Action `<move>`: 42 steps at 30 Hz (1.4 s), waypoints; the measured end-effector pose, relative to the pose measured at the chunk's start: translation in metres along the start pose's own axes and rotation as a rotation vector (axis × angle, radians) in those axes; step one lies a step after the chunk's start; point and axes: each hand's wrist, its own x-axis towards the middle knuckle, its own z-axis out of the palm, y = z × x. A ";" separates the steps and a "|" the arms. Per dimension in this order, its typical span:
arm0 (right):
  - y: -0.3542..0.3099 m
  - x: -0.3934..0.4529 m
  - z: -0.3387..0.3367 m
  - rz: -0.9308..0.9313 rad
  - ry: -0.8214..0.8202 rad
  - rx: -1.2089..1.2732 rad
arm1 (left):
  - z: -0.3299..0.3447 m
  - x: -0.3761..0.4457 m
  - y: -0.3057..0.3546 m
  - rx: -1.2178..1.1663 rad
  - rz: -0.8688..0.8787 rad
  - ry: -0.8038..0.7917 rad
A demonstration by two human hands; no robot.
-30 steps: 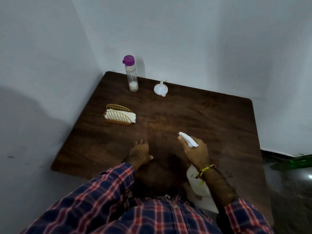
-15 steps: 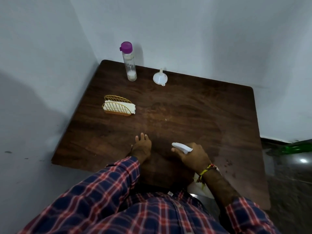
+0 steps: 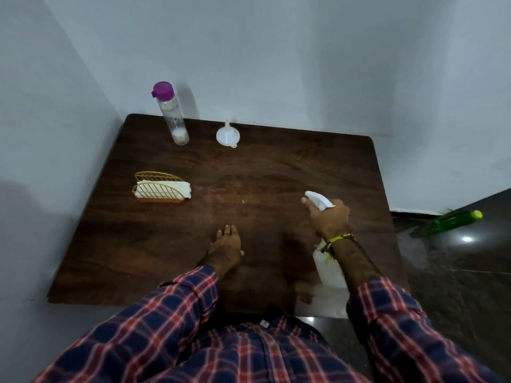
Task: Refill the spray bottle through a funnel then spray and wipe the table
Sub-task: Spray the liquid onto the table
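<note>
From the head view, the right hand (image 3: 330, 217) grips the white spray bottle (image 3: 330, 268) by its neck, nozzle pointing toward the far left, the bottle held over the near right part of the dark wooden table (image 3: 276, 172); the forearm hides much of its body. The left hand (image 3: 226, 244) rests flat on the table, fingers straight. At the far edge stand a purple-capped bottle (image 3: 172, 117) and, beside it, the white funnel (image 3: 227, 135). A gold wire holder (image 3: 160, 187) with white cloths sits left. A green bottle (image 3: 453, 221) lies on the floor.
</note>
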 end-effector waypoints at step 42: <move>-0.028 -0.032 -0.013 -0.100 0.079 0.213 | -0.006 0.013 -0.013 0.134 0.071 -0.033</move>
